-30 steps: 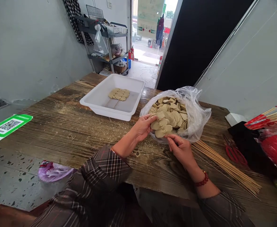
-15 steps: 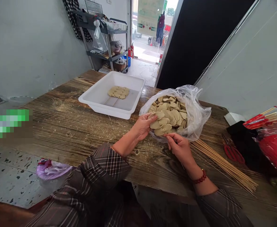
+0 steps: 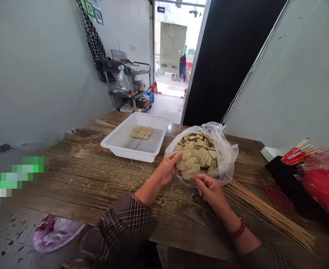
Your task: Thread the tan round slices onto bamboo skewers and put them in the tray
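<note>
My left hand (image 3: 166, 170) pinches a cluster of flat, round beige slices (image 3: 189, 170) at its left edge. In my right hand (image 3: 209, 189), thumb and fingers close on a thin skewer (image 3: 194, 176), whose tip end meets the lowest slice; how far it runs in is hidden. Both hands hover by the front of a clear plastic bag (image 3: 228, 157) filled with more loose beige slices (image 3: 199, 144). Left of it stands a white plastic tray (image 3: 131, 154) with slices threaded on skewers (image 3: 141, 132) lying inside. A bundle of bamboo skewers (image 3: 273, 215) rests on the table right of my right hand.
Red-handled scissors (image 3: 279, 198) lie beside a black box (image 3: 282, 175) holding red-wrapped sticks, with a red plastic package (image 3: 323, 190) at the far right. A shelf cart (image 3: 131, 82) stands beyond the wooden table (image 3: 97, 179), near a doorway. A purple bag (image 3: 55, 233) is below, left.
The camera has tilted up, so the table and tray sit lower in view. Both hands keep their hold on the slices and skewer, with little visible movement.
</note>
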Demonstrator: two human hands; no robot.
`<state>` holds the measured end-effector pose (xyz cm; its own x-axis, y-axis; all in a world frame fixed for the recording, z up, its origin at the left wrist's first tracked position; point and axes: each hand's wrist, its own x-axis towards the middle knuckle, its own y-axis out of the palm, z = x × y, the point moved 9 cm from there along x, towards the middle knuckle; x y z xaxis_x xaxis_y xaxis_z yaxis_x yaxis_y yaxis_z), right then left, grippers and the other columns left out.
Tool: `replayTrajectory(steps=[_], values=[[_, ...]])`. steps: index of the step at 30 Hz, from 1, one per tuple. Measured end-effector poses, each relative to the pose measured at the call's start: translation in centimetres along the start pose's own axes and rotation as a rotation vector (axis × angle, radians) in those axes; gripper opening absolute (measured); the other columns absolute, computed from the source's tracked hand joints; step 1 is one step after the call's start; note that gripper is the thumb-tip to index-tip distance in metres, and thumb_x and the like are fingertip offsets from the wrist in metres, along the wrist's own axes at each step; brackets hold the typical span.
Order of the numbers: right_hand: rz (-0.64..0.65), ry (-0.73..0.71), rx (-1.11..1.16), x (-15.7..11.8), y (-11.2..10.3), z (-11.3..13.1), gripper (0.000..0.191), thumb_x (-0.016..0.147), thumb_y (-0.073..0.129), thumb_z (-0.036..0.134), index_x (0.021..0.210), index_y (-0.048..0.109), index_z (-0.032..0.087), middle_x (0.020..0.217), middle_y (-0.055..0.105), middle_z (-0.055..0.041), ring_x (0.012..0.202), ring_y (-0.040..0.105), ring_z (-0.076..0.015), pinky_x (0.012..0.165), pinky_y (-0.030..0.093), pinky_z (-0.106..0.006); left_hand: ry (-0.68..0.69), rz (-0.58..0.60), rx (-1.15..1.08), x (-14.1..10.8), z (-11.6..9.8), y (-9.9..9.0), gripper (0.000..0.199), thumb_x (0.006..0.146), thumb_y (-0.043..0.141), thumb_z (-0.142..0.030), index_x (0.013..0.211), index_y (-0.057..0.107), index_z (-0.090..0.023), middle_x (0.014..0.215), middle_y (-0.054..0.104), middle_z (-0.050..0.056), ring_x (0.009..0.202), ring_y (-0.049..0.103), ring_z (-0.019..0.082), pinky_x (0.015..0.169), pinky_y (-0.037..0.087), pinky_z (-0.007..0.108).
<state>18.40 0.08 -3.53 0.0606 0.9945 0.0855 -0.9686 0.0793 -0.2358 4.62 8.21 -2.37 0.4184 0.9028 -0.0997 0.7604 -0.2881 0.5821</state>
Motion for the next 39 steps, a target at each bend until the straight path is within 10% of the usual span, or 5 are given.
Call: replayTrajectory(steps=[28,39], values=[[-0.061,0.013,0.337,0.6,-1.4,-0.8,0.04,0.079,0.066,0.052,0.091,0.068,0.014,0.045,0.044,0.0081,0.037,0.032,-0.0059,0.033,0.024,-0.017,-0.013,0.151,-0.121,-0.1,3.5,4.1,0.04,0.087,0.061,-0.044,0.114,0.065,-0.014,0.104,0.073,0.013,0.09,0.069,0.021,0.079,0.056,0.032],[-0.037,0.083,0.325,-0.5,-0.8,-2.1,0.039,0.078,0.07,0.051,0.093,0.068,0.015,0.046,0.043,0.0076,0.038,0.031,-0.0054,0.034,0.022,-0.016,-0.05,0.142,-0.165,-1.1,5.0,4.3,0.05,0.067,0.081,-0.043,0.105,0.069,-0.011,0.098,0.073,0.013,0.085,0.069,0.021,0.069,0.052,0.025]])
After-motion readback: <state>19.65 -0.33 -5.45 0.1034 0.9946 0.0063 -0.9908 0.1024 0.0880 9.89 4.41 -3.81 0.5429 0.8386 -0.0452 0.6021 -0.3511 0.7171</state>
